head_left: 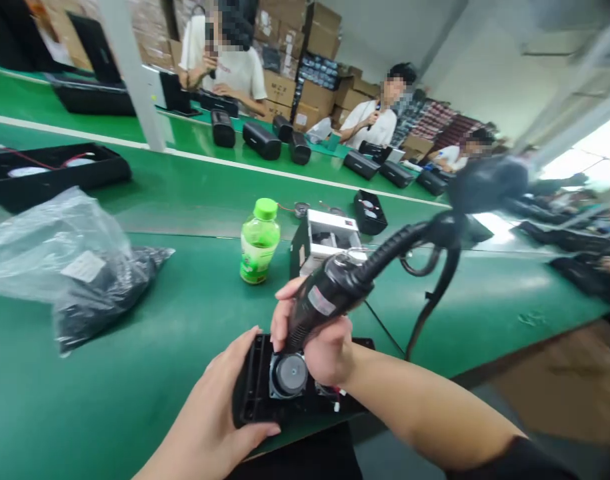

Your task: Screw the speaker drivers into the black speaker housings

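My right hand (329, 347) is wrapped round a black electric screwdriver (329, 293) with a thick cord at its top. The tool points down at a black speaker housing (249, 383) by the table's near edge. Its tip is hidden behind my hand, so contact cannot be made out. My left hand (219, 393) grips the housing's left end, thumb on the near side and fingers on the far side. A round grey-backed speaker driver (291, 375) sits in the housing. Right of it, partly covered by my wrist, are red wires with a white connector (337, 405).
Beyond my hands stand a green-capped bottle (259, 243) and a white-and-black boxy device (329, 233). A plastic bag of dark parts (109, 280) lies left. Black speaker boxes (262, 140) line the far green bench, where several people sit. The screwdriver's cord (435, 300) hangs at right.
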A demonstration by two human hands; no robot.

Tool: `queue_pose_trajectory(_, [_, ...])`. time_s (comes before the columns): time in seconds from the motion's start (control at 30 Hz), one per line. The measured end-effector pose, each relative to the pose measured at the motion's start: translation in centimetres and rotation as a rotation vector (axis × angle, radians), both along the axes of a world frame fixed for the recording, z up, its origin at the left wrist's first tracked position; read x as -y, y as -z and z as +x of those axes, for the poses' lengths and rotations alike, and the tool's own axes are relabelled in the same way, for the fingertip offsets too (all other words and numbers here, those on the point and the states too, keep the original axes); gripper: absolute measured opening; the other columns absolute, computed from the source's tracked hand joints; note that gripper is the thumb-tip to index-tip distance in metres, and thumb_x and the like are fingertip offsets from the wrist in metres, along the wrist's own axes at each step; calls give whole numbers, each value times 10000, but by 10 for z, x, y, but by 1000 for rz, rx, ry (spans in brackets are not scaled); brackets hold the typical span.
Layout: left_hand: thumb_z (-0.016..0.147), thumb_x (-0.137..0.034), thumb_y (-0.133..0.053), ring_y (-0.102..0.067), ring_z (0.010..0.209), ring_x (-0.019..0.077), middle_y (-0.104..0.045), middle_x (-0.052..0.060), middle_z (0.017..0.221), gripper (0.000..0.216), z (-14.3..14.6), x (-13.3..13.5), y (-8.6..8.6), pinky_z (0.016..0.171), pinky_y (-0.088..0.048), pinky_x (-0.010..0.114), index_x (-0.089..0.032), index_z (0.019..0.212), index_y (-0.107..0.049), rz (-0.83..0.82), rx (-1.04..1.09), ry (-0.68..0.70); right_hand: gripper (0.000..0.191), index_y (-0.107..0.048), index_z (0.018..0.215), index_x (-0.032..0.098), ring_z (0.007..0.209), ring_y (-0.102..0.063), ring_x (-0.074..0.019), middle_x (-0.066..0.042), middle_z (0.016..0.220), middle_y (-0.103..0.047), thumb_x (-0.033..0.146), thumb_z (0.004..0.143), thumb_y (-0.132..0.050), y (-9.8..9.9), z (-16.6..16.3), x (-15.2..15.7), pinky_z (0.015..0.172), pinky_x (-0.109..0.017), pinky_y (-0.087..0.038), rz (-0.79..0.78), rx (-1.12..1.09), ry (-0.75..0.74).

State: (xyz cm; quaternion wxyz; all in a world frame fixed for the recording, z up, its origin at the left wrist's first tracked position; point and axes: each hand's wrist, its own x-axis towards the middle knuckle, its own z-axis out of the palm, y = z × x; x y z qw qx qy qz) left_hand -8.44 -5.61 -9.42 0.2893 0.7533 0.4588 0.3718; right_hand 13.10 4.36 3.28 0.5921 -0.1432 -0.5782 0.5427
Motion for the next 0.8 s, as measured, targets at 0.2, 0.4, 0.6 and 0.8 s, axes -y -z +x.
queue_pose_trajectory(0.2, [974,-547,-996,-818,1655,464,-710,109,1941,1315,-7,-4,17,1233,-817,587,-436,2073,-284,82,-127,-57,715,-901,1399,331,606,-778,-186,38,817,-848,970,1086,-840,-80,57,9,629,-335,-725,38,-18,252])
queue_pose_trajectory(0.4, [1062,-649,-878,-796,1682,480,-681,111,1967,1192,-12,0,22,1230,-817,638,-433,2077,-291,39,-125,-74,758,-875,1192,310,499,-686,-184,64,710,-768,1049,1047,-791,-99,83,-17,495,-329,-606,186,77,507])
queue_pose_trajectory(0.6, [1068,-706,-873,-791,1690,471,-675,102,1974,1198,-11,1,16,1240,-815,616,-427,2079,-294,32,-126,-71,791,-886,1100,325,475,-662,-210,48,681,-755,1100,949,-838,-71,82,-35,468,-361,-573,200,120,455])
queue_pose_trajectory(0.8, [1051,-718,-896,-813,1662,462,-706,88,1946,1194,-10,3,11,1261,-803,618,-445,2066,-329,17,-120,-85,898,-887,1204,335,405,-532,-178,57,632,-654,1162,1077,-561,-61,79,-55,390,-323,-458,224,84,497])
